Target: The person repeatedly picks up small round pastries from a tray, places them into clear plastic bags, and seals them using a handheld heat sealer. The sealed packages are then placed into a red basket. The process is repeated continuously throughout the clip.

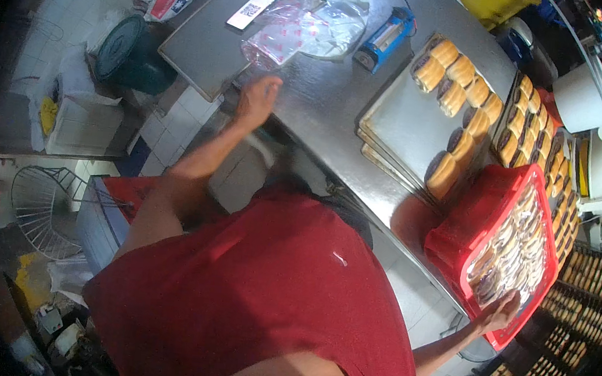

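My left hand (257, 102) hovers by the edge of the steel table (317, 130), beside a bare baking tray (201, 42), with nothing in it. At the near end of a red plastic crate (455, 224), my right hand (501, 315) rests over bread rolls in clear plastic wrap (513, 246). Its fingertips are partly hidden among the wrapped rolls, so whether they grip one cannot be told. Beyond the crate, a stack of baking trays (394, 123) bears several unwrapped rolls with dark filling (443, 174).
Clear plastic bags (282, 39), a phone (251, 11) showing a code and a blue lamp (386, 39) lie across the table. More filled rolls (530, 123) cover trays at the right. A tray rack (550, 369) stands lower right; a dark green bin (134, 58) is at left.
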`<state>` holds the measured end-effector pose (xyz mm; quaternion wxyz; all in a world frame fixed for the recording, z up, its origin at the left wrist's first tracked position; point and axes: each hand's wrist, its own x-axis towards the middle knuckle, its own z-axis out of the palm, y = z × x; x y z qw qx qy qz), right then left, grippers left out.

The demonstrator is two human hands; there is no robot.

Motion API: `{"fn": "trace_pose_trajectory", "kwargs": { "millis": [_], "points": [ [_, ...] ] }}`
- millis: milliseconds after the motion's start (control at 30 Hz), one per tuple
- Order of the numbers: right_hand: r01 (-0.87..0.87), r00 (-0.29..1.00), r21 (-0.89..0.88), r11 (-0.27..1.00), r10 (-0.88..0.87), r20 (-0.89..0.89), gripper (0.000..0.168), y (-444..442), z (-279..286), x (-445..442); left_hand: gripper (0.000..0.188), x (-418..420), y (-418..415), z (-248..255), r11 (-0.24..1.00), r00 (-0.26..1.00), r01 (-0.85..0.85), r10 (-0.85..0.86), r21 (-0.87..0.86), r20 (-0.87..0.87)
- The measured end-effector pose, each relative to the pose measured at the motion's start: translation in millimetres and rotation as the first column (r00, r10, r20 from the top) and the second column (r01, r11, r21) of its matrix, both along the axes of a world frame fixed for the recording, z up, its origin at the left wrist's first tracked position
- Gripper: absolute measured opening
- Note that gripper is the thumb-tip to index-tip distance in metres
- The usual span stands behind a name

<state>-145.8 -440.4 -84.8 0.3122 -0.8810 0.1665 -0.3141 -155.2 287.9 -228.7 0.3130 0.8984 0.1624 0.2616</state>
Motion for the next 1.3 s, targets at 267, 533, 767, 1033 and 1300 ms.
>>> {"fn": "trace_pose_trajectory", "kwargs": {
  "millis": [267,533,767,1033,1300],
  "points": [
    [-0.587,0.771,0.118,0.801,0.597,-0.22,0.025,286.3,9.8,53.6,0.024,98.0,114.6,-5.1,0.97,0.983,0.181,-0.185,0.163,0.011],
    [-0.871,0.242,0.281,0.403,0.85,-0.469,0.033,512.7,-52.9,77.9,0.035,108.7,151.0,-5.8,0.965,0.921,0.263,-0.253,-0.006,-0.297],
    [-0.909,0.183,0.249,0.334,0.858,-0.48,0.038,636.8,-78.5,127.4,0.027,110.8,170.2,-11.2,0.928,0.919,0.371,-0.362,0.035,-0.159],
    [-0.941,0.245,-0.303,0.15,0.92,-0.306,0.031,715.3,-148.3,173.6,0.021,105.1,175.4,-24.2,0.932,0.931,0.363,-0.363,-0.007,0.021],
    [-0.93,0.319,-0.309,0.199,0.856,-0.407,0.022,722.2,-154.1,175.0,0.025,79.1,170.3,-25.0,0.962,0.962,0.253,-0.24,-0.098,0.127]
  ]
}}
